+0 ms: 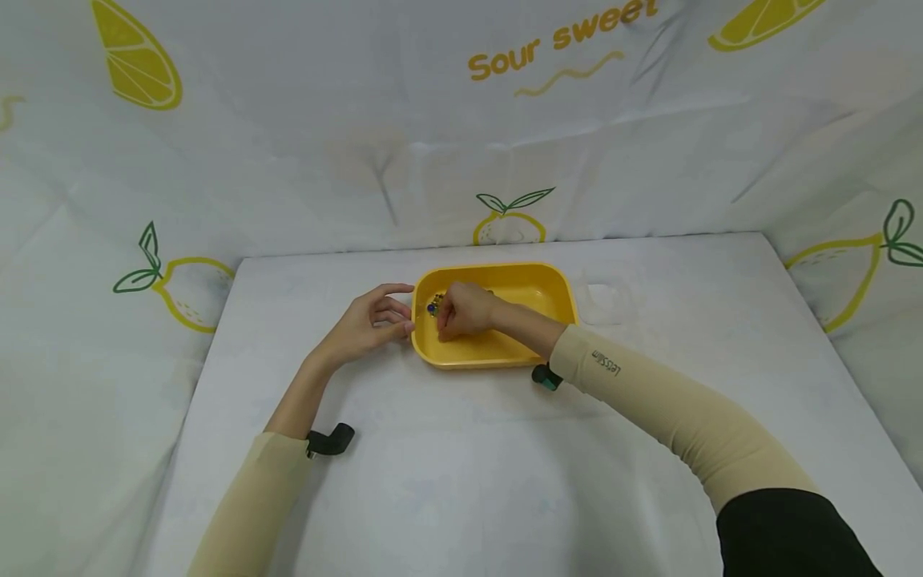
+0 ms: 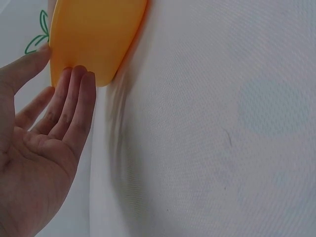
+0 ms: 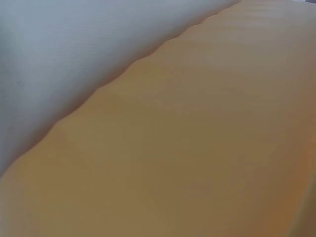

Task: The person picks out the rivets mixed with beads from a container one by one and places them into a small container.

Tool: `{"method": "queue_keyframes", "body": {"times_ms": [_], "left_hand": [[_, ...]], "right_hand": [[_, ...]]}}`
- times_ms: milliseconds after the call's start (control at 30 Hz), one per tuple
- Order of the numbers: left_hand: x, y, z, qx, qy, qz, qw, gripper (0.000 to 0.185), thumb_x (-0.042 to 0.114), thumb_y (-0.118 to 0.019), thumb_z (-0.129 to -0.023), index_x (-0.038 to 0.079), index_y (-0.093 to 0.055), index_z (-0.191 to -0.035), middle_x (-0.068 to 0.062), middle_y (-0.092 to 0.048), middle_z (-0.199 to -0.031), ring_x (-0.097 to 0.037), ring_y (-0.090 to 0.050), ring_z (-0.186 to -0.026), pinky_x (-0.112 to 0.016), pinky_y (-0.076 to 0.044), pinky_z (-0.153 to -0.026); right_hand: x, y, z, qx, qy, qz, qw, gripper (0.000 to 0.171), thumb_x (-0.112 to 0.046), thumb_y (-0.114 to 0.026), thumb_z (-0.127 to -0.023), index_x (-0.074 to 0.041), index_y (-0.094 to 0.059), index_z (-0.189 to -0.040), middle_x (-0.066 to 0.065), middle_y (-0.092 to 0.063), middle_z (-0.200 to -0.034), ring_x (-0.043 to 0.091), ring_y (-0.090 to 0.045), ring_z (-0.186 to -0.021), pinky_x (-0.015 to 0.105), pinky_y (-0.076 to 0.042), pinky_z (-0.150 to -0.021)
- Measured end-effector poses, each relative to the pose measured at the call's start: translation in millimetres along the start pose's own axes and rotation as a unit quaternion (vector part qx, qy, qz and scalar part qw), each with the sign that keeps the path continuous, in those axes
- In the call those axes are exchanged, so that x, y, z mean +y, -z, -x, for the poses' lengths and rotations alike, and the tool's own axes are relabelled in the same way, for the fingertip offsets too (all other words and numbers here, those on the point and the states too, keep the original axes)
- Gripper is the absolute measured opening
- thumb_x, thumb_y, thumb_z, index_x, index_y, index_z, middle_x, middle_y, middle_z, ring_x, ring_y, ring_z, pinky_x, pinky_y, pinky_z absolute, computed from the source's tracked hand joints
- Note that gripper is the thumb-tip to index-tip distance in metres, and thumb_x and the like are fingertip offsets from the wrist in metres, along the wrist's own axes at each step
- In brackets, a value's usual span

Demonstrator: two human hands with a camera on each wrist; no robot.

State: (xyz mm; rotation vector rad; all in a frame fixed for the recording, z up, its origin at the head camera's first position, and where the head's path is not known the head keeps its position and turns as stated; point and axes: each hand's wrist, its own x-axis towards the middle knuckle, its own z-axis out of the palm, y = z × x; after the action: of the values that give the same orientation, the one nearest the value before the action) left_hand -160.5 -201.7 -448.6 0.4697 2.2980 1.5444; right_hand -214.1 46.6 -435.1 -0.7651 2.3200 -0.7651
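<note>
A white cloth printed with lemons [image 1: 137, 60] and the words "Sour sweet" hangs as a backdrop on three sides, and the same pale fabric covers the worktop [image 1: 461, 465], so the few things on it stand out plainly. Starting at the left, a sleeved forearm carries a small black camera mount [image 1: 330, 440] at the wrist, and beyond it the left hand [image 1: 364, 324] rests on the cloth against the left end of a yellow tray [image 1: 544, 292]. The left wrist view shows its fingers [image 2: 74, 98] straight and relaxed, tips touching the tray's outer wall with the thumb at the corner; they curl round nothing, and seem placed there to steady the tray so it does not slide. The tray itself sits at the middle of the worktop, toward the back edge, long side facing the person. Inside it, at the left end, lies a small cluster of tiny things [image 1: 435, 305], blue and dark with some gold, too small to name. The right hand [image 1: 465, 311] reaches over the near rim and down into the tray just beside that cluster, knuckles up and fingers bent toward it; whether they already pinch a piece cannot be told from here, and the right wrist view shows only blurred yellow wall and white cloth. Further right, just beside the tray, stands a clear container [image 1: 604, 300], nearly invisible against the cloth, within easy reach of that arm.
</note>
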Motion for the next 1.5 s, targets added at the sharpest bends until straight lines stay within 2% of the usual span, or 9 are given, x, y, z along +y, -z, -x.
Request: {"method": "queue_keyframes", "body": {"times_ms": [300,500,700,1000,1267,1500], "left_hand": [[1.1,-0.9,0.0,0.0,0.006,0.003,1.0,0.065,0.01,-0.079,-0.1,0.009,-0.05,-0.158,-0.023,-0.072,-0.125,-0.016,-0.076,-0.098,-0.022,-0.064,-0.088],[1.4,-2.0,-0.2,-0.001,0.007,0.005,1.0,0.066,0.009,-0.079,-0.1,0.008,-0.049,-0.158,-0.023,-0.071,-0.124,-0.016,-0.076,-0.097,-0.024,-0.065,-0.088],[2.4,-2.4,-0.5,-0.003,0.005,0.007,1.0,0.066,0.008,-0.079,-0.1,0.008,-0.049,-0.159,-0.023,-0.071,-0.124,-0.015,-0.076,-0.096,-0.024,-0.065,-0.087],[3.2,-2.4,0.8,-0.003,0.011,0.011,0.9999,0.064,0.008,-0.078,-0.1,0.009,-0.05,-0.158,-0.023,-0.071,-0.123,-0.014,-0.076,-0.095,-0.024,-0.065,-0.087],[2.6,-1.7,0.4,-0.006,0.009,0.013,0.9998,0.065,0.008,-0.078,-0.1,0.007,-0.049,-0.157,-0.025,-0.071,-0.124,-0.013,-0.076,-0.095,-0.025,-0.066,-0.087],[1.4,-1.5,0.0,-0.004,0.012,0.016,0.9998,0.065,0.008,-0.079,-0.099,0.007,-0.049,-0.158,-0.025,-0.071,-0.124,-0.012,-0.076,-0.095,-0.026,-0.066,-0.087]], "right_hand": [[-2.8,3.0,0.8,-0.017,0.006,0.012,1.0,0.007,-0.01,-0.079,-0.095,-0.005,-0.081,-0.091,0.0,-0.07,-0.078,0.01,-0.057,-0.071,0.017,-0.045,-0.065],[0.5,6.5,2.5,-0.003,0.01,0.017,1.0,0.007,-0.008,-0.077,-0.092,-0.007,-0.079,-0.085,0.0,-0.07,-0.078,0.009,-0.057,-0.07,0.017,-0.046,-0.065],[5.3,8.7,4.4,-0.004,0.023,-0.012,1.0,0.007,-0.006,-0.077,-0.094,-0.007,-0.077,-0.087,0.0,-0.068,-0.077,0.01,-0.056,-0.069,0.018,-0.046,-0.066],[5.7,17.5,11.2,-0.001,0.046,-0.063,0.997,0.006,-0.008,-0.076,-0.098,-0.003,-0.079,-0.099,0.009,-0.076,-0.096,0.013,-0.062,-0.082,0.017,-0.054,-0.077],[-4.3,30.4,28.0,0.016,0.078,-0.092,0.993,0.006,-0.003,-0.074,-0.096,-0.001,-0.079,-0.099,0.012,-0.078,-0.096,0.012,-0.063,-0.074,0.019,-0.058,-0.069],[-7.8,40.7,42.2,0.044,0.09,-0.096,0.99,0.007,-0.006,-0.077,-0.097,-0.001,-0.079,-0.101,0.011,-0.08,-0.097,0.012,-0.066,-0.075,0.02,-0.06,-0.07]]}}
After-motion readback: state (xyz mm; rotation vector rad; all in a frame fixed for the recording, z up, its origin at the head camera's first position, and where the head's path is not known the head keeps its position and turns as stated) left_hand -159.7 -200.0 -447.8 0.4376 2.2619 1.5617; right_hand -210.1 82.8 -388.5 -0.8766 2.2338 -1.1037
